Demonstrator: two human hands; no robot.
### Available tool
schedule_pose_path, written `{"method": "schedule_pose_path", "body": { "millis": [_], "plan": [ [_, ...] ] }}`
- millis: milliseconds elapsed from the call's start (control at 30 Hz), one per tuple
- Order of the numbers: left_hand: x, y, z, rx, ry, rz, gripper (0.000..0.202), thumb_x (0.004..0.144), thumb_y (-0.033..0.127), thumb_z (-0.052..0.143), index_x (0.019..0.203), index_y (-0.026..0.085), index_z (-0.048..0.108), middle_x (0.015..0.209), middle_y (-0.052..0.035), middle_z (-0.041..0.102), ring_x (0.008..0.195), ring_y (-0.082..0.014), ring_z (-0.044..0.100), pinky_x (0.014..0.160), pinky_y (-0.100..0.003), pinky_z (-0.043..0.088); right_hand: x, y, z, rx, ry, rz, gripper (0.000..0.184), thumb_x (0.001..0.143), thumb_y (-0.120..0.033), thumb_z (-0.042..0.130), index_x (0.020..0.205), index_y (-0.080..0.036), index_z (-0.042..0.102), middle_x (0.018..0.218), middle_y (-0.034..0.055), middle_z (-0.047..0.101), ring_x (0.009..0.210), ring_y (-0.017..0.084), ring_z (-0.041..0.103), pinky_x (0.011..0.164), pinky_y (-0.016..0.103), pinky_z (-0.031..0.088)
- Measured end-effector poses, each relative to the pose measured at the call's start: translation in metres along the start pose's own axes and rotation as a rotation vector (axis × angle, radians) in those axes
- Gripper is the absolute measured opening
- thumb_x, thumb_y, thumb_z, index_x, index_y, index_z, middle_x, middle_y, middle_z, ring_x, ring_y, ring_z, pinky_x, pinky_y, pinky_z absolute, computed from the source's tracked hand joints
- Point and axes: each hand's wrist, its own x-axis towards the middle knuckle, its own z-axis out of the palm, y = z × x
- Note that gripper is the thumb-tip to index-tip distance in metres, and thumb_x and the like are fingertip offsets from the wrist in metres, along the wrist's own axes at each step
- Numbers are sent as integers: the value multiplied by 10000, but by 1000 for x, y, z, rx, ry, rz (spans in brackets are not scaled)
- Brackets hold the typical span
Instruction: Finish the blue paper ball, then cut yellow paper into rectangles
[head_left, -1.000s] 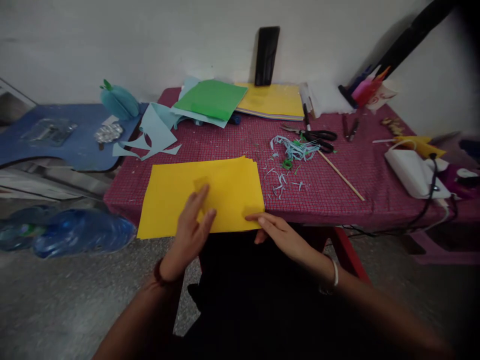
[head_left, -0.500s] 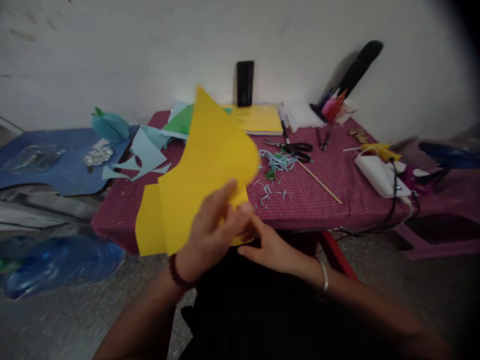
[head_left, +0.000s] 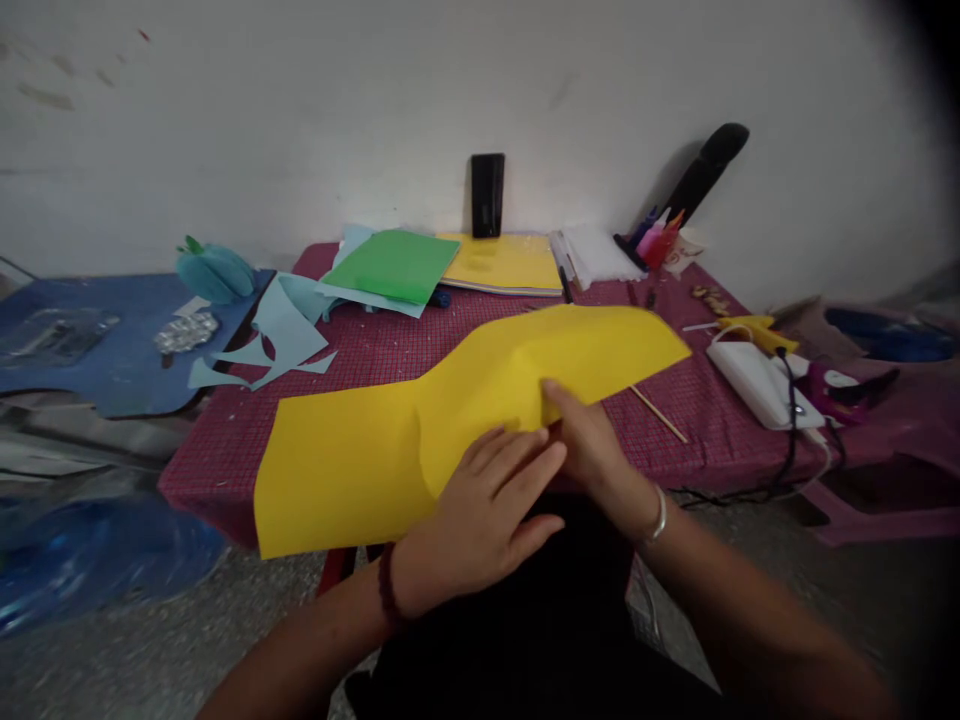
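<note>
We are handling yellow paper (head_left: pixel 337 465) over the near edge of the table (head_left: pixel 214 465), its right part bending upward; our right hand (head_left: pixel 592 440) is pinching it, most fingertips hiding; our left hand (head_left: pixel 484 515) is lying across it, fingers extending, thumb standing apart; we are seeing no cuts, so its working is seeming barely begun; beyond, blue scraps (head_left: pixel 292 335) are lying cut.

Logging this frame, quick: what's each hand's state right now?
Left hand: open, at the yellow paper's near edge.
Right hand: closed, holding that paper.
</note>
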Motion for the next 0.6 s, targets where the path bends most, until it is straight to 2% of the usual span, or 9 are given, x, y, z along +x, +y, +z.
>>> {"method": "schedule_pose_path", "body": {
  "millis": [67,167,233,300,333,400,467,533,600],
  "plan": [
    [-16,-4,-5,94,-25,-18,511,894,272,545,1368,137,410,1304,-162,571,1234,-268,505,1044,-486,426,43,-19,-12,59,78,-78,299,928,-351,406,1129,-212,578,1151,95,662,1162,239,585,915,411,536],
    [-52,-6,-19,91,-42,-123,331,890,179,532,1221,163,540,1123,-116,664,1022,-215,619,889,-385,530,115,-59,-32,222,182,-331,232,869,-166,477,969,-153,686,1167,110,683,1085,199,647,873,346,541],
    [-79,-4,-27,-8,-120,-309,226,897,161,512,1099,208,603,998,-68,687,871,-171,646,758,-307,549,156,-84,-42,215,164,-393,339,865,-143,394,842,-86,727,1270,150,620,1145,167,597,823,255,479],
    [-106,-3,-28,-159,-253,-546,167,897,167,496,963,223,639,894,-34,683,781,-144,641,684,-260,530,181,-96,-43,-20,108,-589,568,798,-167,178,691,95,670,1232,287,540,1110,226,553,625,190,381],
    [-120,-3,-26,-234,-305,-661,157,889,174,493,886,219,644,840,-22,677,746,-138,634,665,-250,520,188,-96,-40,-127,73,-667,532,776,-141,212,696,101,679,1199,286,566,1117,264,544,611,115,342],
    [-147,-6,-15,-357,-324,-881,163,867,225,507,769,205,636,746,-11,665,688,-138,624,639,-250,510,192,-86,-31,-203,55,-723,462,767,-97,273,584,81,658,1151,269,598,1136,193,543,577,86,243],
    [-167,-9,0,-549,-228,-1112,176,855,338,538,825,207,652,800,-41,695,758,-174,654,674,-296,532,195,-69,-24,-126,82,-651,465,797,-84,286,457,44,577,1119,246,635,1118,63,559,539,127,239],
    [-178,-11,15,-815,7,-1315,335,843,428,554,1100,222,616,1054,-108,697,952,-230,668,770,-372,549,206,-53,-25,10,126,-455,492,836,-103,280,414,-1,511,1080,225,673,1054,-1,590,545,158,283],
    [-181,-12,27,-1079,269,-1371,499,857,478,519,1302,255,487,1311,-144,584,1157,-268,596,896,-448,519,229,-42,-33,138,202,-185,485,868,-134,302,435,-51,504,1029,190,711,978,-11,627,579,171,337]
  ]
}}
